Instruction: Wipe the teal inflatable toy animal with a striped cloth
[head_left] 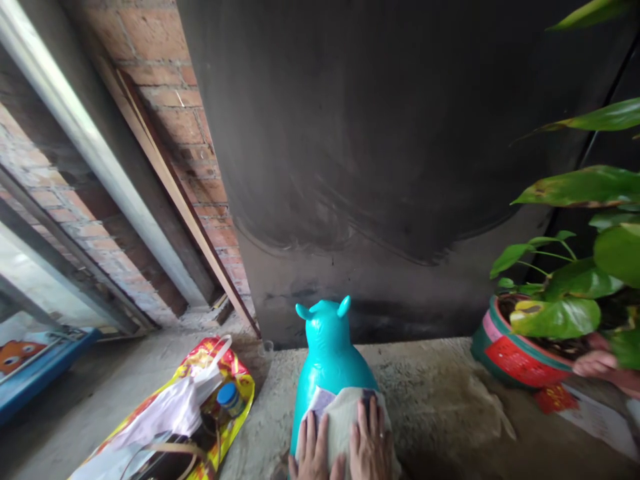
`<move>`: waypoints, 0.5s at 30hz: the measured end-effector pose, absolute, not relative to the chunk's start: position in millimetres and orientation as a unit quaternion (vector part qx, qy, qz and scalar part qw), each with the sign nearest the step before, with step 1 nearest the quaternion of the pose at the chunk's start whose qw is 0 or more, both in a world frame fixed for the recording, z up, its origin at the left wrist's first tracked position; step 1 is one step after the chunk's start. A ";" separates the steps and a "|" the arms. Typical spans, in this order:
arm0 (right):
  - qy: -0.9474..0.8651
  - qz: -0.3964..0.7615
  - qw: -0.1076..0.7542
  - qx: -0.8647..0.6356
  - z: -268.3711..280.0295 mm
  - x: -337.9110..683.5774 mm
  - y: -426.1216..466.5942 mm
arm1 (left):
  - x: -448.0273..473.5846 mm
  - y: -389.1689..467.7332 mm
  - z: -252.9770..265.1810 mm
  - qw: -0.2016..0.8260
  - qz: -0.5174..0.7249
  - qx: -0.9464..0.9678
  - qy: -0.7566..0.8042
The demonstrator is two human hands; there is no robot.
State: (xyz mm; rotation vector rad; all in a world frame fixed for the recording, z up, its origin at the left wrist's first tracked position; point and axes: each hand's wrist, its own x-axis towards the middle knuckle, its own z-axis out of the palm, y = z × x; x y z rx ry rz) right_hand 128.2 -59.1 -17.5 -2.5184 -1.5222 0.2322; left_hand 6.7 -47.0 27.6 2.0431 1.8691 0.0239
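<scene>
A turquoise inflatable animal toy with two small ears stands on the concrete floor at the bottom middle, its head away from me. A pale cloth with a darker patch lies over its back. My left hand rests flat on the left side of the cloth, fingers stretched forward. On the cloth's right side lies my right hand, also flat with fingers extended. Both palms press down on the cloth against the toy. The toy's lower part is hidden by my hands and the frame's edge.
A dark panel stands right behind the toy. Left lies a red and yellow bag with a blue-capped jar. At right is a potted plant, its rim touched by another person's hand. A wooden strip leans by bricks.
</scene>
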 end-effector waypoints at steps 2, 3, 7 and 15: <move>-0.523 0.104 0.068 -0.843 2.3 132.1 -35.8 | 10.2 -32.1 29.9 0.199 0.018 0.720 0.665; -0.531 0.109 0.063 -0.838 11.3 133.6 -24.6 | 11.5 -24.7 30.6 0.205 0.019 0.715 0.668; -0.553 0.118 0.059 -0.823 33.4 136.0 10.1 | 14.6 -0.5 32.3 0.220 0.008 0.696 0.683; -0.521 0.102 0.074 -0.844 11.8 121.4 -20.5 | 10.7 -8.8 37.8 0.227 -0.021 0.702 0.675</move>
